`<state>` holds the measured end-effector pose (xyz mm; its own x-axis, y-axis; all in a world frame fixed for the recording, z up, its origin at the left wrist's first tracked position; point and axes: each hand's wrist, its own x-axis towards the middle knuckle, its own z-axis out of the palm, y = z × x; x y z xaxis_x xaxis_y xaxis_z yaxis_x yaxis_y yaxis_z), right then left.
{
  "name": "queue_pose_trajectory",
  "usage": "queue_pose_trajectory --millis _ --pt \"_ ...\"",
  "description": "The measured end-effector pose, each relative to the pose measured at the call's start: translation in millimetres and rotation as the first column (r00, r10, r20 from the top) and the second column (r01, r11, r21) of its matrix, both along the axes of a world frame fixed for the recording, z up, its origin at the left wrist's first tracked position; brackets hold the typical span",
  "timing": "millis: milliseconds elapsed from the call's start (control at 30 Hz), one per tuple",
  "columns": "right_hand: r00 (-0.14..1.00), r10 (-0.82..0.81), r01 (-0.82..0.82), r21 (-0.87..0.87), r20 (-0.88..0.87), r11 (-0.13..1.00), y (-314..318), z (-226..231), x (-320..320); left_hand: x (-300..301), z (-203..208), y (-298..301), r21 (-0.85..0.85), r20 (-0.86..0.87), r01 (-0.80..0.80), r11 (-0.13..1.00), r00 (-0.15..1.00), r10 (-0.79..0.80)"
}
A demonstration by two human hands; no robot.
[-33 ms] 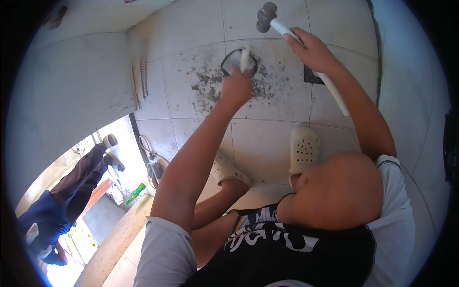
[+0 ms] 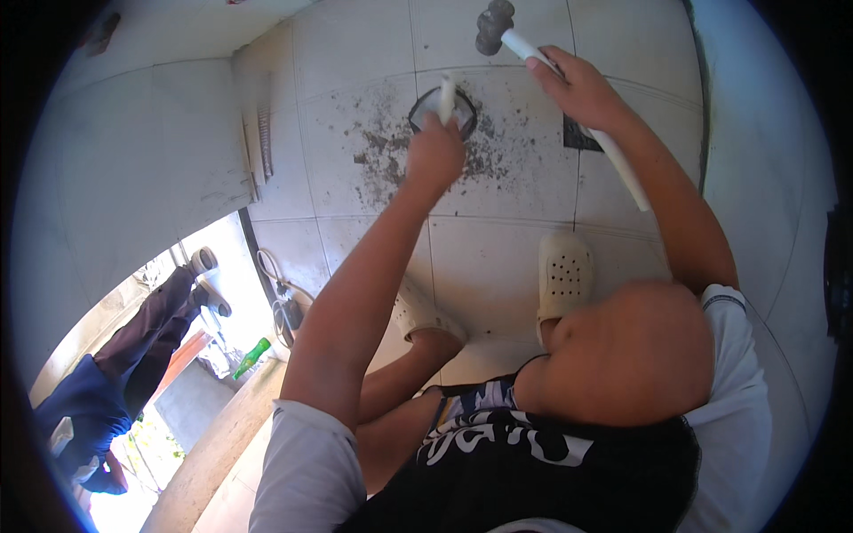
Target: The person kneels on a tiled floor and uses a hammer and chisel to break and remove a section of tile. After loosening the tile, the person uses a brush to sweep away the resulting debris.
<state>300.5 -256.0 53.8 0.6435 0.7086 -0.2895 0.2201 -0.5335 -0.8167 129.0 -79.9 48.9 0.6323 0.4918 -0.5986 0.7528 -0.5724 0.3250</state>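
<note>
My left hand (image 2: 435,153) is closed round a short pale rod (image 2: 447,96), whose upper end sticks out past my fingers. The hand is over a dark-edged opening (image 2: 414,122) in the tiled floor; the rod's lower end is hidden by my fingers. To the right, my right hand (image 2: 582,91) grips a hammer (image 2: 495,27) with a dark, double-faced head and a long white handle. The hammer head hangs up and to the right of the rod, apart from it. Dark crumbs of debris (image 2: 382,155) lie scattered around the opening.
A dark square patch (image 2: 579,135) in the floor lies partly behind the hammer handle. My feet wear pale clogs (image 2: 564,277). At the left, a cable with a dark box (image 2: 286,315) and a green bottle (image 2: 252,358) lie near a doorway, where another person (image 2: 147,338) is visible.
My left hand and the pale rod have shifted very slightly left and away from me. The right hand keeps its grip on the hammer, almost unmoved.
</note>
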Motion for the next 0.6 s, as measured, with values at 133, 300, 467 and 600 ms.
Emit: queue_pose_trajectory --millis 133,300,467,600 --pt "0.998 -0.053 0.052 0.040 0.017 0.998 -5.7 -3.9 0.2 14.3 -7.3 6.0 0.082 0.005 -0.053 0.995 0.999 0.053" --pt "0.994 -0.104 0.104 0.025 -0.016 0.994 -10.6 -10.5 -2.6 10.4 -42.9 -6.5 0.076 0.060 -0.116 0.990 0.992 0.112" --pt "0.990 -0.108 0.110 0.016 -0.087 0.994 -5.5 -11.5 -3.7 8.1 -62.3 -31.3 0.017 0.129 -0.206 0.978 0.971 0.202" --pt "0.992 -0.099 0.101 0.030 -0.076 0.994 1.4 -7.5 -5.2 1.8 -40.0 -14.6 -0.154 0.029 -0.257 0.954 0.964 0.264"
